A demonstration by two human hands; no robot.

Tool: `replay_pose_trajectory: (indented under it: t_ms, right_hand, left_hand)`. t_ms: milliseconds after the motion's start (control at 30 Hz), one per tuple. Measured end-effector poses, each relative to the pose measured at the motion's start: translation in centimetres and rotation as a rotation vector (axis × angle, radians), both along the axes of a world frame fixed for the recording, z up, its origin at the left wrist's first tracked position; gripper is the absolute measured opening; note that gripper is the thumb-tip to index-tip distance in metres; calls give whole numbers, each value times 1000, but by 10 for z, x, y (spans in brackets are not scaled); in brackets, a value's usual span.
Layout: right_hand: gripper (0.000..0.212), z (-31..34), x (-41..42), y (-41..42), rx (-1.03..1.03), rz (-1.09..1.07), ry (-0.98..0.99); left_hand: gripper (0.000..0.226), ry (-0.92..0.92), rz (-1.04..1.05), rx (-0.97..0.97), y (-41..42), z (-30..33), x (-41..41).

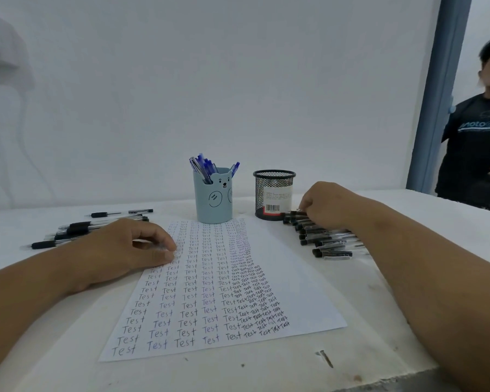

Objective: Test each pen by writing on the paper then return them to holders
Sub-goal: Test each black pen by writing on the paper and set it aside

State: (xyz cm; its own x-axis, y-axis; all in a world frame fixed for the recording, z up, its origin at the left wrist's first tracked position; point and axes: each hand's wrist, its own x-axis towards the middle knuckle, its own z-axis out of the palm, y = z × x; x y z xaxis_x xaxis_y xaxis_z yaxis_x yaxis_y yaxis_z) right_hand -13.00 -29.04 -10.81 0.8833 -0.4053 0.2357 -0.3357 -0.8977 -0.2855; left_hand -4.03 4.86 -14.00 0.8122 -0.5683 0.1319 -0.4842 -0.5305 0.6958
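One paper (224, 290) at centre, rows of "Test", two holders at 12 o'clock (blue bear cup (213, 199) with blue pens (203, 168), barcode-labelled mesh cup (273, 195)), left hand (125, 250) loosely curled with fingertips on the sheet, right hand (327, 203) pinching a black pen (293, 214) at 2 o'clock.

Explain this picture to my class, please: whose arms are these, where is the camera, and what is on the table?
There is no machine here. A person wears one camera on the head, so you see their own arms. The left hand rests on the paper, which is covered with the word "Test". The right hand reaches the far end of a row of black pens, fingers curled on one. More black pens lie on the left. Behind stand a blue bear holder with blue pens and a black mesh holder. Another person stands at the right.
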Motion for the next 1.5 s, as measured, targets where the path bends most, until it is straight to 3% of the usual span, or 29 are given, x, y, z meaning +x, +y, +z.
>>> replay_pose_trajectory:
  t_ms: [133,400,533,667,833,967,1100,1400,1500]
  right_hand:
    - [32,1,2,13,-29,79,-89]
    - [21,-12,3,86,-84,482,-215]
    - [23,-23,-2,115,-86,582,-169]
    - [22,-30,-3,125,-107,668,-119]
    - [21,-31,-1,125,-126,703,-84]
    - [21,-30,0,125,-122,709,-89]
    - [20,-32,0,124,-116,720,-95]
    - [20,-34,1,123,-93,720,-101]
    - [19,-34,1,124,-98,719,-107]
  left_hand:
    - [47,-3,-19,21,1,1,0]
    - [12,-40,24,-18,1,-1,0]
    - [4,-208,100,-113,7,1,6]
    - [21,-400,244,-45,26,2,28]
    - [19,-419,296,206,36,-6,38]
    - [12,-450,307,207,34,-8,43]
    - [5,-528,374,327,27,-7,41]
    - [10,-586,233,270,20,-10,40]
    - [21,-650,168,41,14,-4,34]
